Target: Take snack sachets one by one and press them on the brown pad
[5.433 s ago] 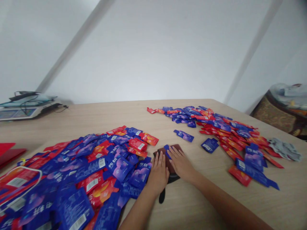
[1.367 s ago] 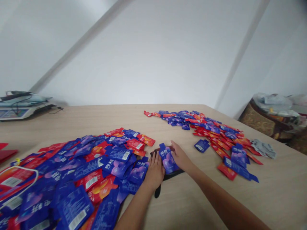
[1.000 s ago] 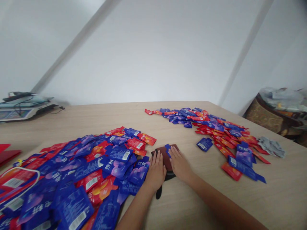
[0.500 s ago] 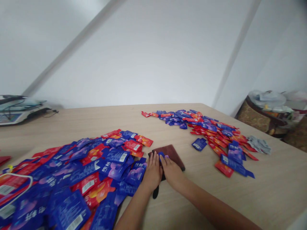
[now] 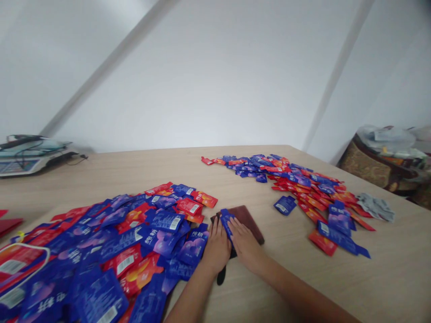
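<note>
A blue pouch lies on a flat brown pad, partly covered by my hands. My left hand rests with fingers stretched out along the pouch's left side. Flat across its right side lies my right hand, fingers extended. Both hands press side by side from above, with the pouch's upper end showing between them. A black rounded tip sticks out from under the pad toward me. Just left of my left hand spreads a heap of blue and red pouches.
A second pile of pouches stretches along the right, with a single blue pouch apart from it. Grey gloves lie at its right end. A scale stands far left. A patterned chair holding bags stands beyond the table.
My hands have parted slightly and more of the blue pouch shows between them. The whole view has shifted a little, so the objects appear farther right.
</note>
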Demonstrator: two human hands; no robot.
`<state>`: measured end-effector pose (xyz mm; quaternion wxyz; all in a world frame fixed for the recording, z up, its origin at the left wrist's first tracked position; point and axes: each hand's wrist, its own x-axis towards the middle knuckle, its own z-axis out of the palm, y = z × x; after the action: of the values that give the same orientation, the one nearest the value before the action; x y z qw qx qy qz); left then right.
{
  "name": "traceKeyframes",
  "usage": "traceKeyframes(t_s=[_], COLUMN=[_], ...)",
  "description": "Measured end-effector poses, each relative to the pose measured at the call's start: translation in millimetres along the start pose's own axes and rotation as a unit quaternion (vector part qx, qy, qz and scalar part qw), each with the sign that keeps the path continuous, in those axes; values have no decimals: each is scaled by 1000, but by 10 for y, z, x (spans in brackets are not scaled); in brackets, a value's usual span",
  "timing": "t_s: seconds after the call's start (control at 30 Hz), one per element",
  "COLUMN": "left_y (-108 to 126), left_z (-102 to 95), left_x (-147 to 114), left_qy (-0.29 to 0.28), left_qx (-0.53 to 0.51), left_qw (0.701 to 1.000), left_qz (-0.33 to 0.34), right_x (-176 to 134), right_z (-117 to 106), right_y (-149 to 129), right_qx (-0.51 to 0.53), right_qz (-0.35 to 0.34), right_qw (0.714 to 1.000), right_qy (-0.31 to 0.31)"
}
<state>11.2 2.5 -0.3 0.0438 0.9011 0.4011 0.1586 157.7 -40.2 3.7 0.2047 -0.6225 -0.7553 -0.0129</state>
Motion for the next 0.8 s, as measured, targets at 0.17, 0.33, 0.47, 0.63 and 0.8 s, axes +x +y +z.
traceKeyframes(t_s=[0.17,0.33,0.47,0.63,0.8], left_y=[20,27,18,6,6], left_z=[-21,-38,-28,-11,-23], left_x=[15,15,13,17,17], left_qy=[-22,-23,-22,-8,-6], left_qx=[1,7,8,17,9], left_qw=[1000,999,1000,1000,1000], left_qz=[-19,-23,-18,-7,-10], right_x=[291,419,120,-205,-86], right_z=[74,-41,-205,-392,-533], right_y=[73,103,-28,-151,8], right_qx=[-72,-100,-105,-91,128], right_qz=[23,27,5,2,85], right_qw=[997,994,992,988,988], right_qy=[-24,-37,-64,-125,-27])
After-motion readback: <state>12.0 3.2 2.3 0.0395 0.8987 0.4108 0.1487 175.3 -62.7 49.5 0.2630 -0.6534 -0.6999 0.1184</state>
